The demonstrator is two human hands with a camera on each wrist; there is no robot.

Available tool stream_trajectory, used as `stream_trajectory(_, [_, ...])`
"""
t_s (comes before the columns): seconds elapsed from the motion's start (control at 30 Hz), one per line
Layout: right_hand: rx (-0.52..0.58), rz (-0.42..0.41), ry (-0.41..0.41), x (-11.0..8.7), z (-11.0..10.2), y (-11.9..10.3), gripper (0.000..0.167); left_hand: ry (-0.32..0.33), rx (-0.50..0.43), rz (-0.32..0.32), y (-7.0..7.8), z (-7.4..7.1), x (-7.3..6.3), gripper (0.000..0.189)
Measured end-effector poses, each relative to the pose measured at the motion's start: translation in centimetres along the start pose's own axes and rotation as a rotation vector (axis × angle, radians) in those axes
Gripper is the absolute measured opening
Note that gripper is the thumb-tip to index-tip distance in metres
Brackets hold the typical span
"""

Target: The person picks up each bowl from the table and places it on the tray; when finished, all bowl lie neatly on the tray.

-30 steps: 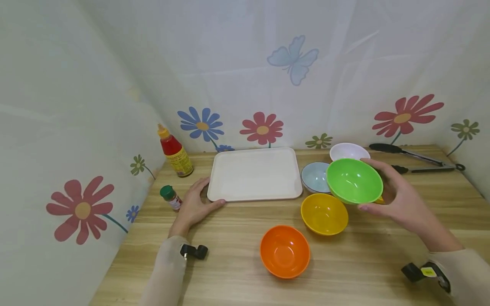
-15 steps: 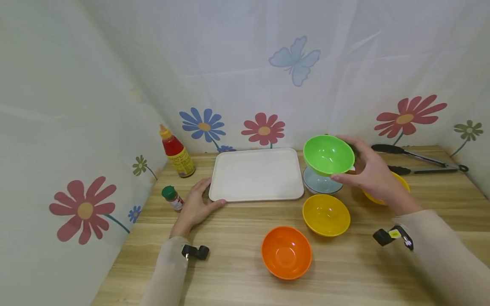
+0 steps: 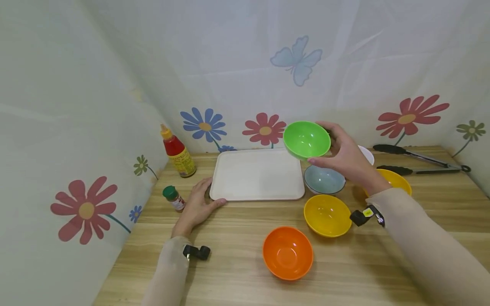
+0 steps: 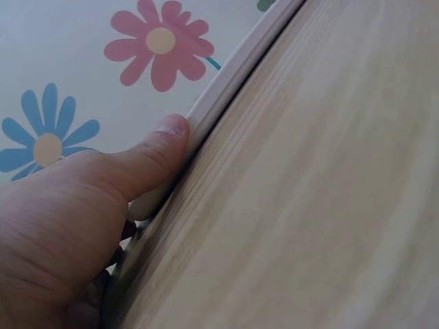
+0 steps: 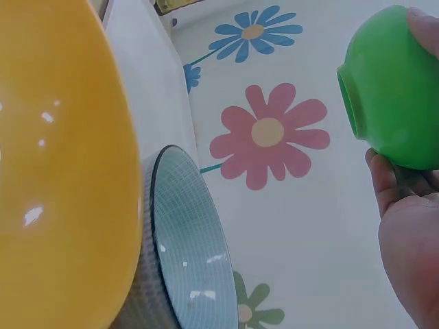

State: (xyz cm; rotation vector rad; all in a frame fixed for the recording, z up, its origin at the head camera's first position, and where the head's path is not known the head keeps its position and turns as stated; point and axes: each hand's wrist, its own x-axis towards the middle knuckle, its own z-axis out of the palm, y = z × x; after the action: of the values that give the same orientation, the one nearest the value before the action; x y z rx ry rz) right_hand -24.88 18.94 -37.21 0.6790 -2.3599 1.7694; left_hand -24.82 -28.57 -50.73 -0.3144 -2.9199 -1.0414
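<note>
My right hand (image 3: 346, 155) grips a bright green bowl (image 3: 306, 139) by its right side. The bowl hangs in the air over the back right corner of a white rectangular tray (image 3: 256, 175), its inside tilted toward me. In the right wrist view, fingers and thumb hold the outer wall of the green bowl (image 5: 391, 96). My left hand (image 3: 197, 208) holds the tray's front left corner, thumb along the front edge and fingers at the left side. The left wrist view shows the thumb of the left hand (image 4: 75, 212) against the tray rim (image 4: 226, 82).
Right of the tray stand a light blue bowl (image 3: 324, 179), a yellow bowl (image 3: 327, 216), another yellow bowl (image 3: 396, 180) and a partly hidden white bowl (image 3: 367, 155). An orange bowl (image 3: 288, 253) sits in front. Tongs (image 3: 425, 161), a sauce bottle (image 3: 179, 155) and a green-capped shaker (image 3: 174, 198) flank them.
My right hand has carried the green bowl left and back, from above the right-hand bowls to over the tray's back right corner. The left hand has stayed at the tray.
</note>
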Motion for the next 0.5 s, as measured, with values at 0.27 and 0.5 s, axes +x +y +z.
stream_trajectory(0.27, [-0.034, 0.038, -0.027, 3.2, 1.9, 0.3, 0.093, 0.009, 0.004, -0.008, 0.1, -0.1, -0.2, 0.101])
stream_trajectory(0.5, [0.008, -0.001, -0.047, 5.3, 3.8, 0.2, 0.094, 0.013, 0.020, -0.006, 0.3, -0.1, -0.3, 0.102])
